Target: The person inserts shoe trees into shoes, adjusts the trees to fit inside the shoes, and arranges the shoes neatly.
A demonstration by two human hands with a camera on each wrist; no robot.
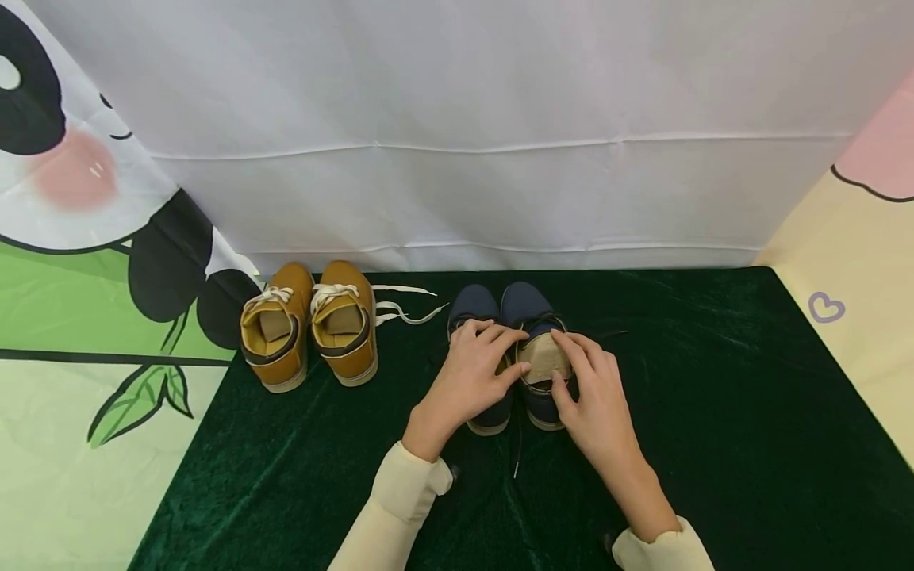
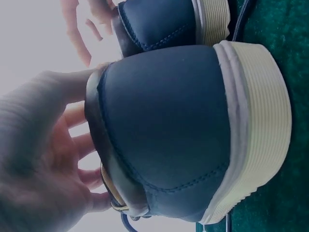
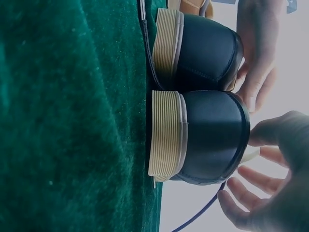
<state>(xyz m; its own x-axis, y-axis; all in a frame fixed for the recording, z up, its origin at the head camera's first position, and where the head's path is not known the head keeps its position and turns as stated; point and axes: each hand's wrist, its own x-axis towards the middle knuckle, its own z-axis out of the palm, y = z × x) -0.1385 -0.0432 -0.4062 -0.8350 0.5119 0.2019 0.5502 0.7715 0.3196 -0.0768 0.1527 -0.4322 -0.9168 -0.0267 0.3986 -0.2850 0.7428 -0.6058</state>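
Note:
A pair of dark blue shoes with pale ribbed soles stands side by side, heels toward me: the left shoe [image 2: 164, 121] and the right shoe [image 3: 212, 135]. My left hand [image 1: 474, 369] reaches over the left shoe, thumb and index fingertips at the left edge of the right shoe's beige tongue [image 1: 544, 358]. Opposite it, my right hand [image 1: 593, 381] has its thumb and index fingertips at the tongue's right edge. Both hands keep a gap between thumb and fingers. The left hand covers much of the left shoe's opening. A dark lace [image 1: 517, 452] trails behind the heels.
Two tan shoes stand to the left, the outer one [image 1: 274, 333] with its white lace bunched on top and the inner one [image 1: 346, 329] with loose laces [image 1: 403, 312] lying rightward. Dark green velvet cloth [image 1: 714, 412] covers the table. A white curtain [image 1: 457, 198] hangs behind.

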